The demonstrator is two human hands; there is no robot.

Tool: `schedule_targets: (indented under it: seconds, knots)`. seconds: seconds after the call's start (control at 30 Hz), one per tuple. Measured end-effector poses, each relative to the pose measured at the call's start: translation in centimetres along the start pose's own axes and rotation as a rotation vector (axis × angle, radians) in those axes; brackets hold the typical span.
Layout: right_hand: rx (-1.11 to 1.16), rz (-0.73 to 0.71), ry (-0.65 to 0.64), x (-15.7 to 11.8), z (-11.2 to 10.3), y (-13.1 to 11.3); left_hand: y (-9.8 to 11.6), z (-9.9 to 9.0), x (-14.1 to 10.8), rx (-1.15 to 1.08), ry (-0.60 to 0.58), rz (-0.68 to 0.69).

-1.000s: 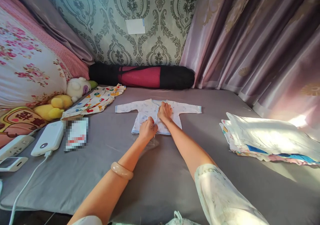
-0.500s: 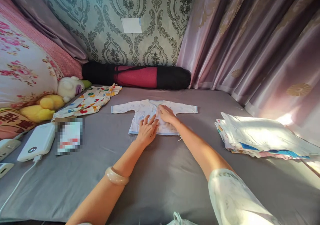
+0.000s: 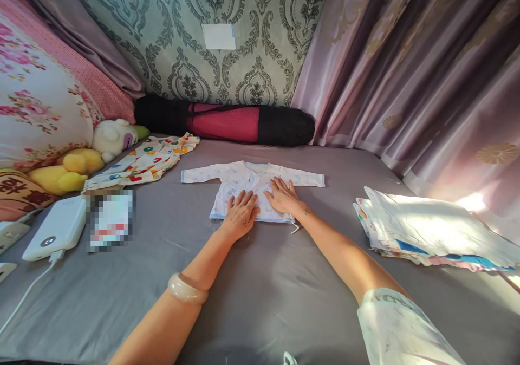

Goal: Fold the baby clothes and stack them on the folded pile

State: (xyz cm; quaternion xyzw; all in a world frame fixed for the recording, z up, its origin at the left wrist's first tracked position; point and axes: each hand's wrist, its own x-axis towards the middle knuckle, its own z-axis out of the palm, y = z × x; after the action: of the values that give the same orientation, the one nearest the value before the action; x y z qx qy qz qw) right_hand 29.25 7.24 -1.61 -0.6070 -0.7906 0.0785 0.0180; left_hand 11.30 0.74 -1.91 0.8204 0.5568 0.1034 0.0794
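Observation:
A small white baby shirt (image 3: 239, 176) with blue edging lies spread on the grey sheet (image 3: 260, 289), both sleeves stretched out sideways. My left hand (image 3: 242, 213) rests flat on its lower left part, fingers apart, holding nothing. On the lower right part of the shirt lies my right hand (image 3: 282, 196), palm down with its fingers spread. A thin white tie string pokes out from the hem, just below my right hand.
Folded clothes (image 3: 434, 224) are stacked at the right. At the left are a patterned garment (image 3: 142, 162), a white power bank (image 3: 57, 228) with a cable, plush toys (image 3: 81, 167) and a blurred packet (image 3: 110, 220). A black and red roll (image 3: 225, 122) lies along the wall.
My right hand has moved from the shirt's neckline to its lower right side, and its bent fingers have spread flat. My left hand stays nearly in place. The view has shifted slightly.

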Motion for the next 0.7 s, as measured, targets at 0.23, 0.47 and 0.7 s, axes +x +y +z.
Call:
schedule_targets:
  seconds: [0.23, 0.47, 0.7]
  knots:
    - [0.069, -0.054, 0.028, 3.3, -0.1, -3.3, 0.0, 0.5, -0.4, 0.000, 0.062, -0.036]
    - [0.135, 0.001, 0.038, 4.3, 1.7, -4.5, 0.2, 0.6, -0.5, 0.019, -0.046, -0.089]
    - [0.147, 0.012, -0.024, 4.4, 1.1, -4.3, 0.0, 0.2, -0.4, -0.038, 0.011, -0.071]
